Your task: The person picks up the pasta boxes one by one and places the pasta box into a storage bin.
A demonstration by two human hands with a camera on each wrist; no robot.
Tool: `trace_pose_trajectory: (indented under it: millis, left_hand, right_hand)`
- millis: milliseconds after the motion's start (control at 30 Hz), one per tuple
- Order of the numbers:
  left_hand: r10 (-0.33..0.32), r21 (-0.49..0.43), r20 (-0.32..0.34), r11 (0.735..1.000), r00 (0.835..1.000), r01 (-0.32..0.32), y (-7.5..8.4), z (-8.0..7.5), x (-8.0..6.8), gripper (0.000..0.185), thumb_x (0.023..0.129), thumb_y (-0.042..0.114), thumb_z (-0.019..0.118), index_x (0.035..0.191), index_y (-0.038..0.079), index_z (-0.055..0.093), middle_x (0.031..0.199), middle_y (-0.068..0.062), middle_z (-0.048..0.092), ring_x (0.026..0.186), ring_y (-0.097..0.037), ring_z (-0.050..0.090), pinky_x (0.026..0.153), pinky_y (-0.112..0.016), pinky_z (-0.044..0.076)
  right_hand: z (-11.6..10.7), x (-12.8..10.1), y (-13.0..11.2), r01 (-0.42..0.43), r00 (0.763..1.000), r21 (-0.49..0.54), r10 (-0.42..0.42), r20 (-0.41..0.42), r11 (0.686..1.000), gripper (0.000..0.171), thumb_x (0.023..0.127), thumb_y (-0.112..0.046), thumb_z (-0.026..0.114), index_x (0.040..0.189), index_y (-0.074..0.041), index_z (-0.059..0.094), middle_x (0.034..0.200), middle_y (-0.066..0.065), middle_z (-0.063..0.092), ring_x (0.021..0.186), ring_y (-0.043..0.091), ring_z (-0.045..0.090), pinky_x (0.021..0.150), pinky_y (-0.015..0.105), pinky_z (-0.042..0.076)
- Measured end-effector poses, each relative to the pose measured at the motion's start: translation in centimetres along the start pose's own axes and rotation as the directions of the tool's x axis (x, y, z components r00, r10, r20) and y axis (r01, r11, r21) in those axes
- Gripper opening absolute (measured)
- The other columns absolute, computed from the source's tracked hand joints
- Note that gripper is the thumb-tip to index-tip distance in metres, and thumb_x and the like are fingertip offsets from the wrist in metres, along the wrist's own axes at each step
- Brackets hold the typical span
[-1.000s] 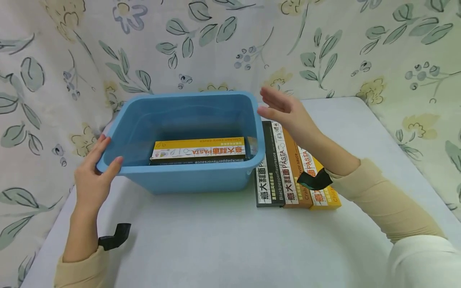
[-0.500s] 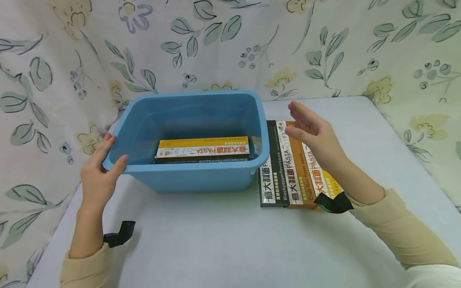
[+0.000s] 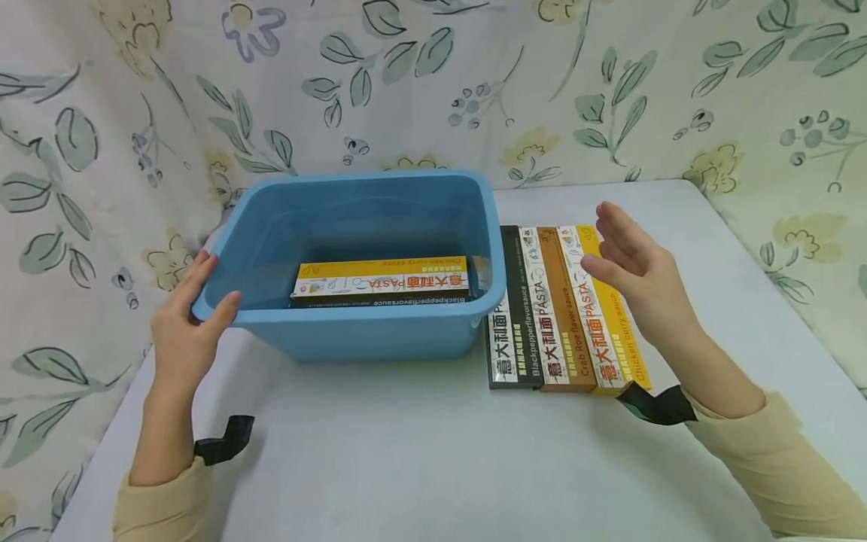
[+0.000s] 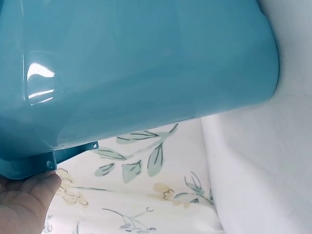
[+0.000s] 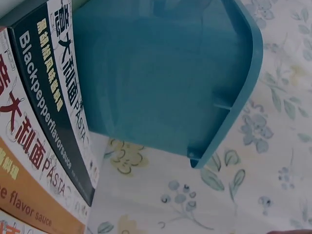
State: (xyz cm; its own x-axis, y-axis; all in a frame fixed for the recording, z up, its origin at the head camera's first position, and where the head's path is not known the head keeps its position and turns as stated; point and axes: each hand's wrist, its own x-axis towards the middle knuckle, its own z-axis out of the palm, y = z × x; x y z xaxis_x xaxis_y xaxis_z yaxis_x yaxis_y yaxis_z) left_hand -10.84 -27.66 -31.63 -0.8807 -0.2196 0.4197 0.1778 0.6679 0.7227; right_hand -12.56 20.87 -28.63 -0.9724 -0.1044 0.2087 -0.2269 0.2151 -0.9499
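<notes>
The left hand grips the near-left corner of the blue bin, thumb over the front rim and fingers along the left side. The right hand is held open, fingers straight and thumb spread wide, above the yellow pasta box. That box lies at the right end of a row of 3, touching the brown box, which touches the black box just beside the bin. Inside the bin lie more pasta boxes, showing yellow, white and black; I cannot tell how many. Everything stands on a white table before a floral curtain.
</notes>
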Motion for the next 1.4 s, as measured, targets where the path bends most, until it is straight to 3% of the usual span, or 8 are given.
trace_pose_trajectory:
  millis: [133, 433, 567, 800, 1033, 1400]
  left_hand:
    - [-0.009, -0.002, 0.000, 1.000, 1.000, 0.009, 0.0, 0.0, 0.0, 0.057, 0.092, 0.024, 0.063, 0.146, 0.017, 0.047, 0.152, 0.007, 0.038, 0.138, -0.032, 0.037, 0.102, -0.055, 0.034]
    - [-0.016, -0.001, 0.006, 1.000, 1.000, 0.016, -0.2, 0.0, 0.1, 0.057, 0.092, 0.023, 0.063, 0.146, 0.016, 0.047, 0.152, 0.007, 0.037, 0.138, -0.033, 0.036, 0.102, -0.055, 0.032]
    - [-0.020, -0.003, 0.008, 1.000, 1.000, 0.020, -0.1, 0.0, 0.1, 0.057, 0.092, 0.023, 0.062, 0.146, 0.016, 0.047, 0.152, 0.007, 0.037, 0.138, -0.032, 0.035, 0.102, -0.055, 0.032]
    - [-0.022, 0.005, 0.006, 1.000, 1.000, 0.022, 0.0, 0.0, 0.1, 0.056, 0.093, 0.023, 0.061, 0.146, 0.016, 0.046, 0.152, 0.006, 0.036, 0.138, -0.033, 0.035, 0.103, -0.054, 0.032]
    - [-0.017, 0.009, 0.002, 1.000, 1.000, 0.017, 0.0, 0.0, 0.1, 0.056, 0.093, 0.023, 0.062, 0.146, 0.017, 0.047, 0.152, 0.007, 0.037, 0.138, -0.032, 0.036, 0.103, -0.055, 0.033]
    - [0.002, 0.028, 0.004, 1.000, 1.000, -0.002, -0.2, -0.1, 0.3, 0.055, 0.092, 0.024, 0.063, 0.145, 0.018, 0.048, 0.151, 0.006, 0.039, 0.137, -0.033, 0.038, 0.103, -0.052, 0.035]
  right_hand:
    - [-1.0, -0.6, 0.5, -0.013, 1.000, 0.055, 0.014, -0.013, 0.998, 0.073, 0.095, -0.006, 0.059, 0.156, -0.007, 0.018, 0.161, 0.011, 0.015, 0.147, 0.022, 0.018, 0.109, 0.016, 0.028]
    - [-2.4, -2.1, 2.2, -0.081, 0.996, -0.065, 0.077, -0.050, 0.995, 0.073, 0.099, -0.010, 0.054, 0.157, -0.010, 0.010, 0.162, 0.009, 0.010, 0.147, 0.021, 0.014, 0.108, 0.014, 0.027]
    - [-2.5, -2.9, 3.0, -0.120, 0.992, -0.091, 0.115, -0.056, 0.989, 0.074, 0.099, -0.013, 0.054, 0.157, -0.010, 0.008, 0.162, 0.010, 0.009, 0.147, 0.020, 0.014, 0.108, 0.013, 0.027]
    - [-2.4, -3.7, 4.2, -0.155, 0.987, -0.049, 0.153, -0.046, 0.987, 0.075, 0.099, -0.011, 0.055, 0.156, -0.007, 0.007, 0.162, 0.013, 0.009, 0.147, 0.022, 0.014, 0.109, 0.014, 0.026]
    - [-2.5, -4.5, 5.2, -0.196, 0.980, -0.154, 0.191, -0.048, 0.968, 0.075, 0.099, -0.017, 0.055, 0.157, -0.008, 0.007, 0.161, 0.017, 0.011, 0.146, 0.028, 0.017, 0.106, 0.011, 0.028]
    - [-2.7, -5.4, 6.8, -0.285, 0.958, -0.136, 0.280, -0.056, 0.949, 0.078, 0.100, -0.022, 0.055, 0.156, -0.007, 0.003, 0.161, 0.018, 0.008, 0.145, 0.035, 0.014, 0.106, 0.009, 0.025]
